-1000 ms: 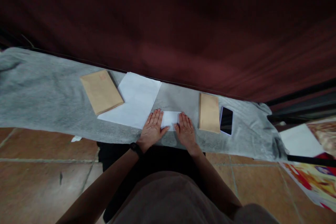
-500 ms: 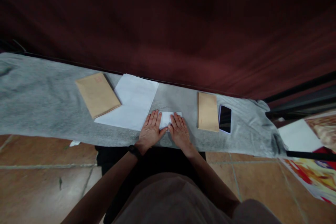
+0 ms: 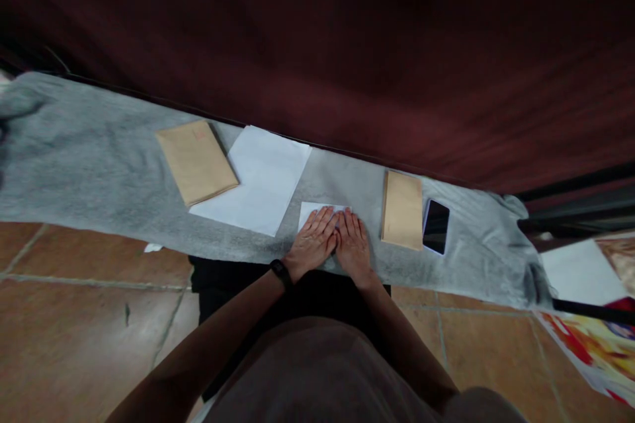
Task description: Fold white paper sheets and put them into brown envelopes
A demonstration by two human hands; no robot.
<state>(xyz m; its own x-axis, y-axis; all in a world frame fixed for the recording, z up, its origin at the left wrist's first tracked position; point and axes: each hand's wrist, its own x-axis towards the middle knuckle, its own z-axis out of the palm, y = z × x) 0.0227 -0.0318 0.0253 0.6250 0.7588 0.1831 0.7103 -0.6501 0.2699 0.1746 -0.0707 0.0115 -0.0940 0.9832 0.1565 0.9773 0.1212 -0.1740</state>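
A small piece of white paper (image 3: 306, 211), apparently folded, lies just below and right of the centre of the frame, its upper edge and left corner showing and the rest covered by two hands. The left hand (image 3: 313, 242) rests palm down on it, fingers straight, released and slanting toward the upper right. The right hand (image 3: 353, 246) lies flat over the paper's right part, its fingers likewise extended and released, pointing up the frame. The hands meet around the thumbs. A black wristband (image 3: 281, 273) circles the left wrist.

Up and left of the hands, large white sheets (image 3: 262, 178) lie at a slant, their left side overlapped by a brown paper envelope (image 3: 197, 162) with a faint reddish mark near its top. Right of the hands is a stack of smaller brown envelopes (image 3: 403, 210), and just beside it a smartphone (image 3: 436, 227), dark screen up. All rest on a grey cloth (image 3: 99, 158) running across the frame. Dark red fabric (image 3: 317, 46) fills the top; terracotta floor tiles (image 3: 84, 330) show at lower left and lower right.
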